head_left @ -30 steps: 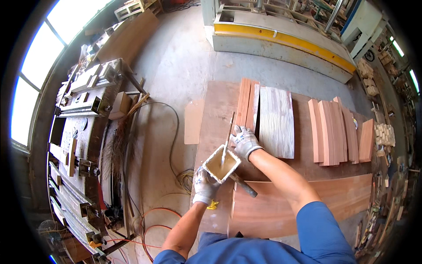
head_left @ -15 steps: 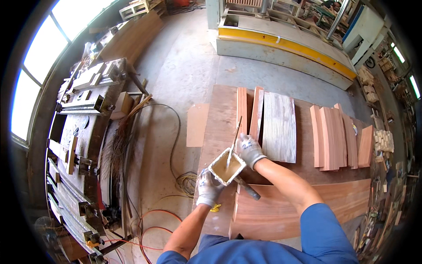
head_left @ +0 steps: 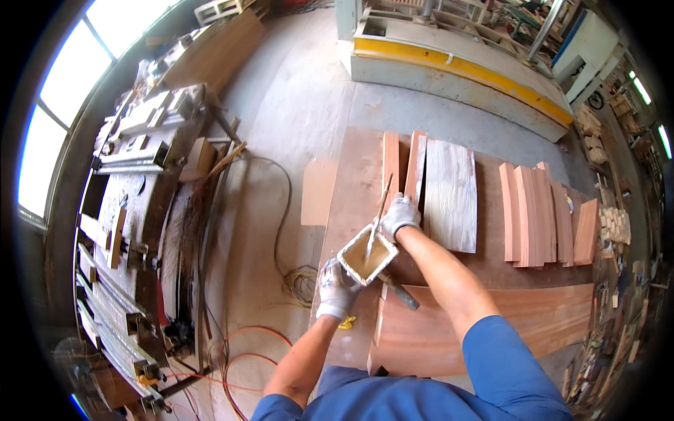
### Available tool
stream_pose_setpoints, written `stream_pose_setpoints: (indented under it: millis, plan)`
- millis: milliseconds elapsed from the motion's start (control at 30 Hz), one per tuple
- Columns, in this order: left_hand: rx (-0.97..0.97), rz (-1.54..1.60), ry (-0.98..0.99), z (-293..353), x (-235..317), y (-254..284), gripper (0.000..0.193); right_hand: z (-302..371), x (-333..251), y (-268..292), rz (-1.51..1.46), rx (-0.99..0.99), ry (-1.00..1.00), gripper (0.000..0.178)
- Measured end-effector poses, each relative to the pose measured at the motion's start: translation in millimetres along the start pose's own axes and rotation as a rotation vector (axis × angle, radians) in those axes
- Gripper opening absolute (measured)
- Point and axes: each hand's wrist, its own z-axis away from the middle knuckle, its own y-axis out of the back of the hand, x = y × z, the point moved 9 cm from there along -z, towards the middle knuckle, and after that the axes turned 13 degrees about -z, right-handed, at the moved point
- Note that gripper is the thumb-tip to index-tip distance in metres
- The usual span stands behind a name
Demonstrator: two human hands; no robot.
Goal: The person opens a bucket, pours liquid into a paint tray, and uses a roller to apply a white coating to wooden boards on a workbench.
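Note:
My left hand [head_left: 335,289], in a white work glove, grips the side of a square, crusted container [head_left: 387,262] of tan, glue-like liquid. A thin stick-like handle [head_left: 385,193] leans up out of the liquid. Just beyond the container, my gloved right hand [head_left: 400,213] has its fingers closed at the near end of a reddish wooden strip [head_left: 415,163]; its fingertips are partly hidden. Another strip [head_left: 390,158] lies to the left, and a whitish, grained board [head_left: 450,196] to the right. Below the container, a dark tool handle [head_left: 404,297] sticks out.
Several reddish strips [head_left: 533,214] lie on the right of the brown worktop [head_left: 354,175]. A wide wooden panel [head_left: 484,326] lies nearest me. At left stands a bench with metal clamps [head_left: 119,316]; hoses [head_left: 260,330] coil on the floor. A yellow-edged machine [head_left: 456,59] stands beyond.
My right hand has moved away from the container's rim, forward to the end of the wooden strip. My left hand still holds the container. The whole view has shifted slightly.

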Motion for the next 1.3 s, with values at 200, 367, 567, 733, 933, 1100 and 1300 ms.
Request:
stream_pose_setpoints:
  millis: [200,367,567,733,933,1100,1300]
  plan:
    - [-0.115,-0.033,0.044,8,-13,-18,0.085,45,44,43,-0.351,0.013,0.158,0.037]
    - [-0.08,-0.047,0.034,8,-13,-13,0.085,166,42,36,-0.525,-0.498,-0.005,0.041]
    - [-0.088,0.01,0.031,-4,4,-4,0.079,180,40,-21,-0.352,-0.43,0.109,0.04]
    - [-0.086,-0.06,0.018,-1,-3,-7,0.08,194,36,15,-0.692,-0.351,0.145,0.033]
    - [-0.168,-0.179,-0.118,-4,17,15,0.091,190,89,83,-1.112,-0.163,-0.069,0.02]
    - [-0.077,0.156,-0.325,-35,120,47,0.065,198,126,134,-1.06,-0.007,-0.286,0.018]
    - [-0.929,1.429,0.248,-7,233,-85,0.029,204,107,135,-1.162,0.076,-0.093,0.026]
